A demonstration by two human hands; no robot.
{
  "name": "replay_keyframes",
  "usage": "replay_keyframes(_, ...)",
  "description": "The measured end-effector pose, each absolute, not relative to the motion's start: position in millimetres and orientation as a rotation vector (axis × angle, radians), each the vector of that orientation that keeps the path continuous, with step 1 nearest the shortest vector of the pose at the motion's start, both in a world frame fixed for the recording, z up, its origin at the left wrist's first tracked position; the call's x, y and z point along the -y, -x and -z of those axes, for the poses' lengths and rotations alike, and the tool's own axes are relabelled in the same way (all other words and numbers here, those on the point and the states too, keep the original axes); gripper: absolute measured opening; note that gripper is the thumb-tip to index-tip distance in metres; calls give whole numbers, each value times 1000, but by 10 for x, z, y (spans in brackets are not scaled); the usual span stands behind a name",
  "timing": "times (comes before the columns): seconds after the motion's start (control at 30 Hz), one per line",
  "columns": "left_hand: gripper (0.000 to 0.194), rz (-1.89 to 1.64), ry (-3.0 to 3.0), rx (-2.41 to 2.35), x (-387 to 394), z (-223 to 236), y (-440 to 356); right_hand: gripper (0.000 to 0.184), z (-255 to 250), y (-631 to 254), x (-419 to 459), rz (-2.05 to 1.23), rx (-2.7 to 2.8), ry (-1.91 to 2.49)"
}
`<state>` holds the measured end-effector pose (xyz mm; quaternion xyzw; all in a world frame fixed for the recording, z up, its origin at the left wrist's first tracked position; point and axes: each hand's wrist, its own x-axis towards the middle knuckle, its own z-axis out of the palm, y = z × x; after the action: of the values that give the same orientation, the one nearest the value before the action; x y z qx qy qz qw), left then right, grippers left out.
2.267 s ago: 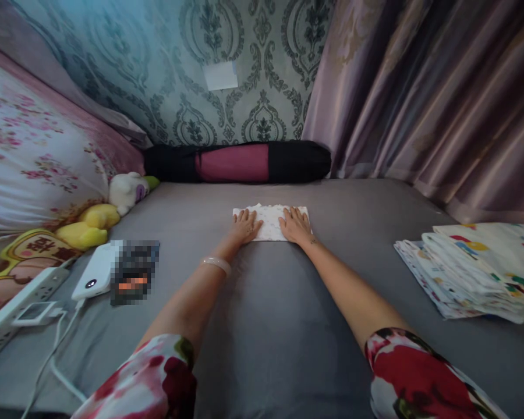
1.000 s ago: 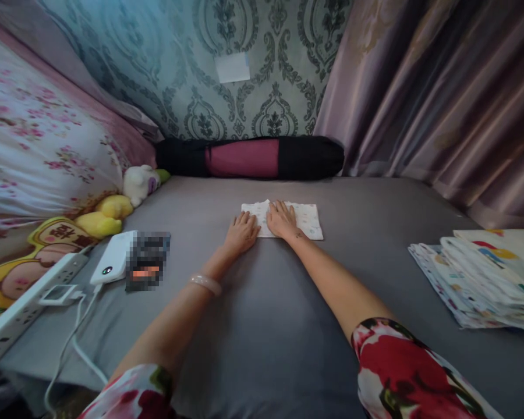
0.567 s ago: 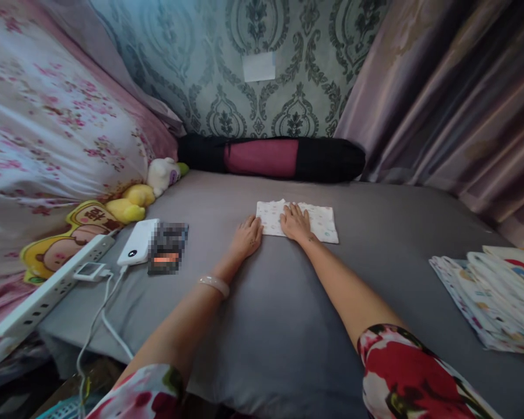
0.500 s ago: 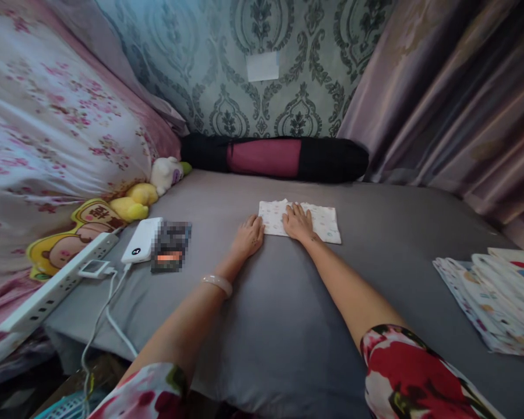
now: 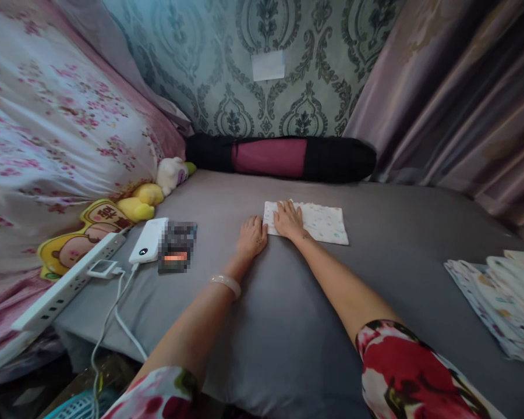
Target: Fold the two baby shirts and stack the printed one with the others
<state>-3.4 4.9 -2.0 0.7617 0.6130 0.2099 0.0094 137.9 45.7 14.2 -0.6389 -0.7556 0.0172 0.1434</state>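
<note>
A folded white cloth (image 5: 325,224) with a small print lies flat on the grey sheet (image 5: 288,314). My right hand (image 5: 289,221) rests palm down on its left part, fingers stretched out. At the cloth's left edge is my left hand (image 5: 252,237), back up, its fingers laid on the sheet and reaching the edge. A pale bangle (image 5: 226,285) circles my left wrist.
To the right sits a stack of folded printed cloths (image 5: 498,302). On the left are a power strip (image 5: 70,285), a white power bank (image 5: 149,241) with cables, a blurred-out item (image 5: 177,247) and plush toys (image 5: 142,201). A black and maroon bolster (image 5: 268,157) lies along the wall.
My right hand has slid left across the cloth, closer to my left hand. My left hand keeps its place at the cloth's left edge. The whole view has shifted slightly.
</note>
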Motion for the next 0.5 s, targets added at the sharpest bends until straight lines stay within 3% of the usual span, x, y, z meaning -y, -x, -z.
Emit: replay_keyframes(0.5, 32, -668, -2332, -1928, -57, 54, 34, 53, -62, -1337, -488, -38, 2187, 1852)
